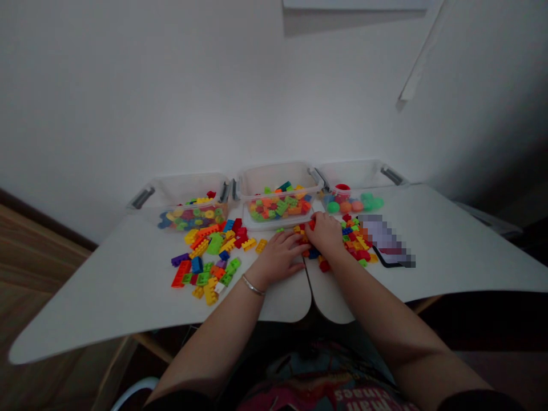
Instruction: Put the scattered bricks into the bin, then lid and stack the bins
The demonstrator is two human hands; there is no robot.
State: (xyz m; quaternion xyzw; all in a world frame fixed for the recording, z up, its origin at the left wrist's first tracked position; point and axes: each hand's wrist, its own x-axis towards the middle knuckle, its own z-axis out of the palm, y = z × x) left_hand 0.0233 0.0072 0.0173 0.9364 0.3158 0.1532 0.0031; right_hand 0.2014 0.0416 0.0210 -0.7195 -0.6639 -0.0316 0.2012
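My left hand (280, 256) lies on the white table (107, 285), fingers curled towards a small cluster of bricks (309, 249) at the table's middle. My right hand (327, 234) is cupped over the same cluster, fingers bent down on the pieces; what they grip is hidden. A bracelet (252, 285) circles my left wrist. A loose pile of coloured bricks (209, 257) spreads to the left of my hands, and another pile (355, 240) lies to the right.
Three clear plastic bins stand along the wall: the left bin (188, 197) and middle bin (278, 188) hold bricks, the right bin (359, 177) holds round balls. A blurred-out flat item (389, 245) lies right of the bricks. The table's front edge has a notch (309, 308).
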